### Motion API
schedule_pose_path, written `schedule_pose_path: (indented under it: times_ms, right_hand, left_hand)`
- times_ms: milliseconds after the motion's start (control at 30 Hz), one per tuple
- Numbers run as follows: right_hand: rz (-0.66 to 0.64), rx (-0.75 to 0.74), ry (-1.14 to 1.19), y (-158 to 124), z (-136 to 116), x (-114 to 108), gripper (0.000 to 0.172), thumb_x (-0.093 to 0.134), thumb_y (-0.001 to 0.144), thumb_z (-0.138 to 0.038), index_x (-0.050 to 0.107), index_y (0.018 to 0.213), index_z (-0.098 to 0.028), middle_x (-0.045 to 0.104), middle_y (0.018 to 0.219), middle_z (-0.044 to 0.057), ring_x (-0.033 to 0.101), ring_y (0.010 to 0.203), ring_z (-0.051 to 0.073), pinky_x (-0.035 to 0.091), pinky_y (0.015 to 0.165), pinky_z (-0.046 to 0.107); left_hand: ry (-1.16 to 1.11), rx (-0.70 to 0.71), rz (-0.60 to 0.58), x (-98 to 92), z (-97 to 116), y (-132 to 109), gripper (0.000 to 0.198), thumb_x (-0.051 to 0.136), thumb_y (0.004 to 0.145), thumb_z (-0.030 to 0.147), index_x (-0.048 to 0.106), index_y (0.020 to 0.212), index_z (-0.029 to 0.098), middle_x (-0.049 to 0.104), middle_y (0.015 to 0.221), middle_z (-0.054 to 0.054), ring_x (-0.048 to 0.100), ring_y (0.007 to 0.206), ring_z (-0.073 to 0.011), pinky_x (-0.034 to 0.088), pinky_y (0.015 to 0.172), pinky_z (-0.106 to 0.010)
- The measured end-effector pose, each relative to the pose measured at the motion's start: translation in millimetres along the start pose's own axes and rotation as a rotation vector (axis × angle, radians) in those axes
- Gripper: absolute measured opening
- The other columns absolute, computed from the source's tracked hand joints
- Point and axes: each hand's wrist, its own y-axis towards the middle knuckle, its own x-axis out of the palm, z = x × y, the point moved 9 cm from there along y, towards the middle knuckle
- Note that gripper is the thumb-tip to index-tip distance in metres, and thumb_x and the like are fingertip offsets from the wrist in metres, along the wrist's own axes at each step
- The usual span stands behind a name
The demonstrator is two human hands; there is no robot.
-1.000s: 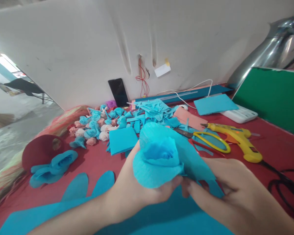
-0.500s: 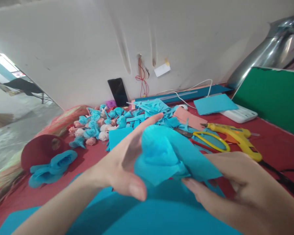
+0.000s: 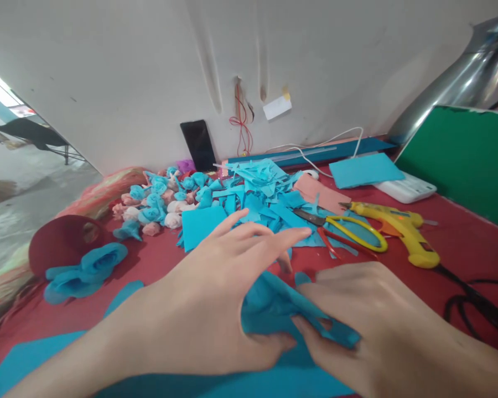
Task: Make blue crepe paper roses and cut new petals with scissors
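Note:
A blue crepe-paper flower [image 3: 274, 309] lies low over the red table between both hands. My left hand [image 3: 216, 298] rests palm down over its left side, fingers stretched out and spread, thumb under the paper. My right hand [image 3: 373, 326] lies over the flower's right side, thumb and fingers pinching a blue paper flap. Most of the flower is hidden under the hands. A large blue paper sheet [image 3: 33, 359] lies beneath them at the near edge.
Yellow-handled scissors [image 3: 352, 232] and a yellow glue gun [image 3: 402, 229] with a black cord lie to the right. A heap of blue paper scraps [image 3: 261, 190], small paper roses [image 3: 157, 202], a finished blue flower [image 3: 87, 268] and a red cone [image 3: 62, 246] surround them. A green board [image 3: 460, 160] stands right.
Both hands have dropped from chest height toward the table with the flower. My left hand went from gripping its base to lying spread over it.

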Motion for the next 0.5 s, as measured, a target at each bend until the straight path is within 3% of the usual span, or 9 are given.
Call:
schedule_pose_path:
  times_ms: [133, 267, 500]
  right_hand:
    - [0.049, -0.134, -0.163, 0.1, -14.0, -1.2, 0.020, 0.042, 0.075, -0.013, 0.058, 0.067, -0.020, 0.059, 0.053, -0.002, 0.053, 0.045, 0.012, 0.033, 0.046, 0.026]
    - [0.079, -0.146, -0.206, 2.4, -17.2, -5.2, 0.020, 0.043, 0.074, -0.012, 0.058, 0.062, -0.018, 0.058, 0.050, -0.002, 0.052, 0.043, 0.012, 0.033, 0.045, 0.026]
    - [0.092, -0.173, -0.230, 0.2, -18.0, -8.4, 0.020, 0.043, 0.074, -0.014, 0.051, 0.056, -0.019, 0.054, 0.047, -0.003, 0.048, 0.040, 0.010, 0.030, 0.043, 0.026]
  left_hand:
    - [0.151, 0.023, -0.050, 7.1, 3.8, 2.2, 0.059, 0.054, 0.073, 0.023, 0.033, 0.128, 0.022, 0.059, 0.103, 0.000, 0.049, 0.107, -0.0154, 0.001, 0.111, -0.040]
    - [0.189, 0.075, -0.010, 5.3, 8.4, 2.2, 0.055, 0.051, 0.074, 0.018, 0.033, 0.126, 0.023, 0.060, 0.105, 0.004, 0.049, 0.104, -0.0113, -0.001, 0.112, -0.037]
    - [0.220, 0.082, 0.045, 2.8, 10.0, 0.1, 0.054, 0.052, 0.072, 0.018, 0.034, 0.123, 0.025, 0.062, 0.105, 0.005, 0.052, 0.105, -0.0137, 0.006, 0.112, -0.040]
